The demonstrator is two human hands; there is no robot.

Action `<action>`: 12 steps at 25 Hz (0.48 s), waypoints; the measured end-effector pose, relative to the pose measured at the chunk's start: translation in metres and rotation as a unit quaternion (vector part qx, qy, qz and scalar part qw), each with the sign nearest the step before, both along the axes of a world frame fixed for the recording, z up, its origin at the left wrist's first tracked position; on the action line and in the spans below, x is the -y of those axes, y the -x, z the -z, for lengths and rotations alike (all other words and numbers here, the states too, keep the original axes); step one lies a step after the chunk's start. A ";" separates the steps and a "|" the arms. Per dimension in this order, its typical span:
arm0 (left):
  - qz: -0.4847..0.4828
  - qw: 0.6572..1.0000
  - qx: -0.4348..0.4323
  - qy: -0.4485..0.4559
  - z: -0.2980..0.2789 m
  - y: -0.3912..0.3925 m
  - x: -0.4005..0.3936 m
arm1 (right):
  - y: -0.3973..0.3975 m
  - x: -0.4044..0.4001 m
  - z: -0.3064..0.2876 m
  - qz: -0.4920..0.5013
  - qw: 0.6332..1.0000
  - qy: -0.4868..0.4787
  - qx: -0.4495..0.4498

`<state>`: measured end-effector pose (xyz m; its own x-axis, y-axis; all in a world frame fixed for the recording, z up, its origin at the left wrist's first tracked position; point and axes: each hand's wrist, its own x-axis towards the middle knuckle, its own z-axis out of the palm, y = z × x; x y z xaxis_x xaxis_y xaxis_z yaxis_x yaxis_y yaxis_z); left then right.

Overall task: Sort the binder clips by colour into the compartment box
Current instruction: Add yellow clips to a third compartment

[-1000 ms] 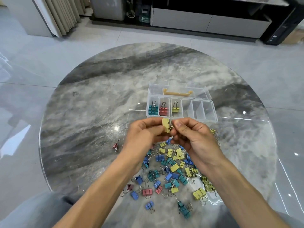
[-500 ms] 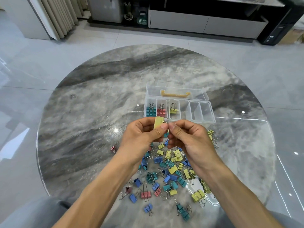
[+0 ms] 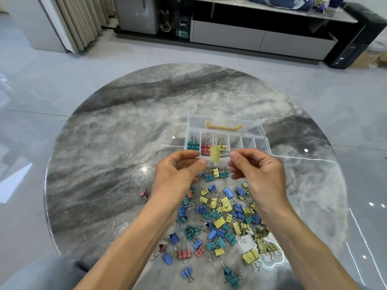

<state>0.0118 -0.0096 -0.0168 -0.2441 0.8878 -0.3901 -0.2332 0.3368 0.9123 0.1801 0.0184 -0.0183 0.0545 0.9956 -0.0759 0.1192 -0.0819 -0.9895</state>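
Observation:
A blurred yellow binder clip (image 3: 215,154) hangs in the air just in front of the clear compartment box (image 3: 260,143). My right hand (image 3: 256,172) pinches its wire handle between thumb and forefinger. My left hand (image 3: 178,174) is beside the clip with loosely curled fingers and holds nothing. In the box, the leftmost compartment has teal clips (image 3: 193,145), the one beside it a red clip (image 3: 205,149), the third a yellow clip (image 3: 222,145). A mixed pile of clips (image 3: 219,216) in yellow, blue, teal and red lies under and between my forearms.
The box lid (image 3: 224,122) lies open behind the box, with a yellow handle on it. One stray red clip (image 3: 144,193) lies left of my left wrist. All of this is on a round grey marble table (image 3: 117,143); a low cabinet stands beyond on the floor.
My hands have moved apart. The left hand let go of the yellow clip, which now hangs from the right hand's pinch, closer to the box.

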 end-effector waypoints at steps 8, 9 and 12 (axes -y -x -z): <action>-0.030 0.999 0.024 -0.007 -0.011 0.019 -0.003 | -0.010 -0.107 0.016 -0.178 0.830 -0.179 0.497; -0.030 0.999 0.024 -0.009 -0.012 0.019 -0.003 | -0.009 -0.113 0.014 -0.189 0.814 -0.185 0.518; -0.032 0.999 0.030 -0.008 -0.014 0.019 -0.004 | -0.007 -0.127 0.007 -0.225 0.761 -0.184 0.580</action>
<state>-0.0069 -0.0055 -0.0029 -0.2769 0.8775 -0.3916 -0.3078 0.3051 0.9012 0.1866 0.1450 -0.0253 -0.4798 0.8758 0.0518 0.8642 0.4820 -0.1445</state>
